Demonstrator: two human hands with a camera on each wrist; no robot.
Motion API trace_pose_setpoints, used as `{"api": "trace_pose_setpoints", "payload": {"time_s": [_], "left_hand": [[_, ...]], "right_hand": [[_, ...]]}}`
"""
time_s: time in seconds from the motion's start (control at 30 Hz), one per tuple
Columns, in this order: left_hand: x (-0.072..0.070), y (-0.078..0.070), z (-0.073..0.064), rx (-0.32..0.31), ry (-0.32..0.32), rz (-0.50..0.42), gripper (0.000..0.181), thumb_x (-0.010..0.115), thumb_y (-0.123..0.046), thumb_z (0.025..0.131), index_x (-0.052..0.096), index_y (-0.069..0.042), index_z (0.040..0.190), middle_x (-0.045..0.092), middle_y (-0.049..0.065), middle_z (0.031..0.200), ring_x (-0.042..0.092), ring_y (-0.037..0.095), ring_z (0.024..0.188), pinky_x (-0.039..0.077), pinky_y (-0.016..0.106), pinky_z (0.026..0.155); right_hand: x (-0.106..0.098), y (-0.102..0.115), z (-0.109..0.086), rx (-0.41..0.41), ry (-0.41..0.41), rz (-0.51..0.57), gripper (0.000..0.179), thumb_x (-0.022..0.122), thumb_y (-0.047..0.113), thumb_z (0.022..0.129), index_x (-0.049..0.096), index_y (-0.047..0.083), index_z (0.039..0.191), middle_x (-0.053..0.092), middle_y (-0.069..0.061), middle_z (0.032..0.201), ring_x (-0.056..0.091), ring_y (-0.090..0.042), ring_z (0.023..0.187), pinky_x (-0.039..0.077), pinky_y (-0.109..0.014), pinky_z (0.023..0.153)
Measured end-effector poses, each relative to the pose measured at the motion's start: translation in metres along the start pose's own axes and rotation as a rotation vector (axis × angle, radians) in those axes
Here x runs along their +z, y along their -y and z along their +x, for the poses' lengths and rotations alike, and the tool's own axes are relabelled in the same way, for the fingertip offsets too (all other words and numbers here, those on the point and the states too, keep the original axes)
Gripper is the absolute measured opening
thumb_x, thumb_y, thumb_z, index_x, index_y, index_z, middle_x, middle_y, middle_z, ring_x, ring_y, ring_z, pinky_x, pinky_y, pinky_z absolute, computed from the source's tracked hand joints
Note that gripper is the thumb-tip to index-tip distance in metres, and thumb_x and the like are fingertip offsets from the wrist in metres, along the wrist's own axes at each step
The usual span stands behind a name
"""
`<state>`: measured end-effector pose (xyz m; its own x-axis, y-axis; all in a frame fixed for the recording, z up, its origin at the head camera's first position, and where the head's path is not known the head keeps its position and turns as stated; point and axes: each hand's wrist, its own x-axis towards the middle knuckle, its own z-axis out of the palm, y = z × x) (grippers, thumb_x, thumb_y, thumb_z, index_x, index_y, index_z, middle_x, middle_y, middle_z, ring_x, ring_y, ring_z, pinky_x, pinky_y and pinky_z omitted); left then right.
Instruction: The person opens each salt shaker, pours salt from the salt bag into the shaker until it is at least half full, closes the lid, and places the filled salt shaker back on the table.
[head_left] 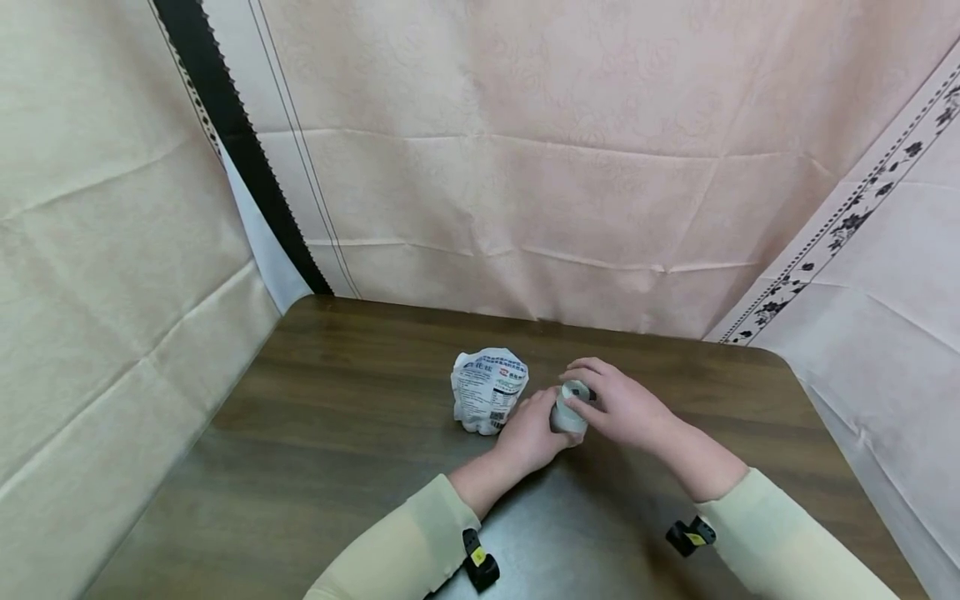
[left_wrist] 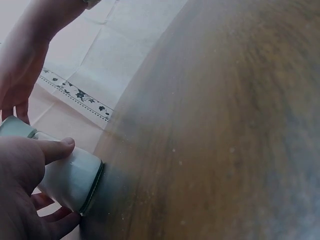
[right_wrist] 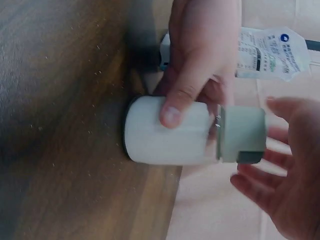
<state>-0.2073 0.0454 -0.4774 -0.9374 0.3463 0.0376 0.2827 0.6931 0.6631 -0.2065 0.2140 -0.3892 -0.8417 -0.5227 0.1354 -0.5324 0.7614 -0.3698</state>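
A small seasoning jar (right_wrist: 165, 132), clear-walled and white inside, has a pale green cap (right_wrist: 244, 132) with a darker green tab. My left hand (head_left: 534, 429) grips the jar's body, its thumb laid along the side in both wrist views. The jar's base is at the wooden table. Around the cap, my right hand (head_left: 622, 404) has its fingers spread and loosely bent; in the right wrist view the thumb looks just apart from the cap. Left of the jar stands a crumpled white packet (head_left: 489, 392) with printed text, partly covered by the left hand in the right wrist view.
The brown wooden table (head_left: 315, 450) has rounded far corners. Pale cloth (head_left: 525, 167) hangs behind it and on both sides, with a dark strip (head_left: 232, 125) at the left. Black wrist devices (head_left: 480, 562) sit at both pale green sleeves (head_left: 405, 533).
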Motion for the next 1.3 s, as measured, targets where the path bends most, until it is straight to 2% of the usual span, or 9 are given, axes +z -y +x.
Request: {"api": "trace_pose_setpoints", "payload": {"time_s": [0.13,0.3,0.47,0.67,1.07,1.3], "left_hand": [[0.001,0.0,0.0,-0.01,0.002,0.004,0.075,0.077,-0.048,0.084,0.046,-0.016,0.145,0.058,0.002,0.128,0.056,0.019,0.109,0.049,0.035,0.087],[0.001,-0.001,0.0,-0.014,-0.002,0.002,0.075,0.076,-0.049,0.085,0.046,-0.016,0.145,0.058,0.002,0.13,0.056,0.019,0.112,0.049,0.035,0.089],[0.002,-0.001,-0.001,-0.008,-0.007,0.011,0.075,0.075,-0.05,0.085,0.046,-0.016,0.145,0.058,0.002,0.129,0.056,0.019,0.112,0.048,0.035,0.089],[0.002,0.0,-0.001,-0.01,-0.003,0.015,0.076,0.075,-0.049,0.085,0.044,-0.016,0.147,0.058,0.003,0.129,0.056,0.02,0.111,0.049,0.035,0.089],[0.002,0.001,0.0,-0.002,-0.008,0.025,0.078,0.076,-0.048,0.085,0.044,-0.015,0.147,0.058,0.004,0.13,0.056,0.021,0.11,0.049,0.036,0.088],[0.002,0.002,0.002,0.001,-0.001,0.003,0.077,0.076,-0.047,0.085,0.043,-0.017,0.148,0.057,0.002,0.132,0.055,0.02,0.111,0.049,0.036,0.089]], "right_hand": [[-0.008,-0.002,-0.004,-0.104,0.073,0.013,0.033,0.065,0.01,0.094,0.066,0.013,0.127,0.053,-0.009,0.138,0.053,-0.027,0.124,0.049,-0.046,0.094],[-0.014,-0.004,-0.004,-0.182,0.141,-0.016,0.039,0.06,0.0,0.095,0.064,0.01,0.132,0.053,-0.009,0.142,0.05,-0.028,0.129,0.047,-0.047,0.097],[-0.015,-0.007,-0.004,-0.221,0.151,-0.041,0.04,0.062,-0.002,0.094,0.063,0.008,0.132,0.054,-0.01,0.14,0.051,-0.029,0.129,0.046,-0.048,0.099],[-0.011,-0.006,-0.005,-0.257,0.092,-0.07,0.04,0.067,0.001,0.092,0.064,0.007,0.131,0.058,-0.011,0.132,0.054,-0.029,0.12,0.049,-0.046,0.094],[-0.001,-0.005,-0.001,-0.231,-0.04,-0.128,0.037,0.076,0.013,0.089,0.068,0.005,0.124,0.061,-0.009,0.113,0.058,-0.023,0.101,0.052,-0.038,0.08],[0.001,-0.001,0.002,-0.15,-0.076,-0.151,0.035,0.078,0.022,0.087,0.071,0.007,0.118,0.059,-0.004,0.099,0.055,-0.017,0.086,0.051,-0.036,0.074]]}}
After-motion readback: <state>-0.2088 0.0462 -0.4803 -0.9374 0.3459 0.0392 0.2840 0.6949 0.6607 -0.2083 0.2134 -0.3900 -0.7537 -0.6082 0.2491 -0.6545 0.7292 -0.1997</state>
